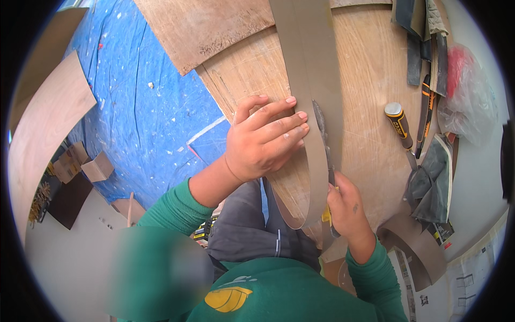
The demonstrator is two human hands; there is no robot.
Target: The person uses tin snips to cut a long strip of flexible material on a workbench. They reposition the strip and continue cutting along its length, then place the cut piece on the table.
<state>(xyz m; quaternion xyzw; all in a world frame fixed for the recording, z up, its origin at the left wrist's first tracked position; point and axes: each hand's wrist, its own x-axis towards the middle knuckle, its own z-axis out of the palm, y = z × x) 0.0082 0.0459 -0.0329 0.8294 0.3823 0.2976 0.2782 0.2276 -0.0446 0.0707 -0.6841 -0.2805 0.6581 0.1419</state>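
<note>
A long grey-brown strip of flexible sheet runs across the wooden board toward me. Its near part is split lengthwise, and the left piece curls down over the board's near edge. My left hand is open, its fingers stretched out and fingertips resting on the strip's left edge. My right hand is closed around a pair of snips with yellow-and-dark handles. Their dark blade lies in the slit, pointing away from me, just right of my left fingertips. My fingers partly hide the handles.
The wooden board carries another wood sheet at far left. To the right lie a chisel-like tool with a yellow-and-black handle, an orange-and-black cutter and a plastic bag. Blue sheeting covers the floor at left.
</note>
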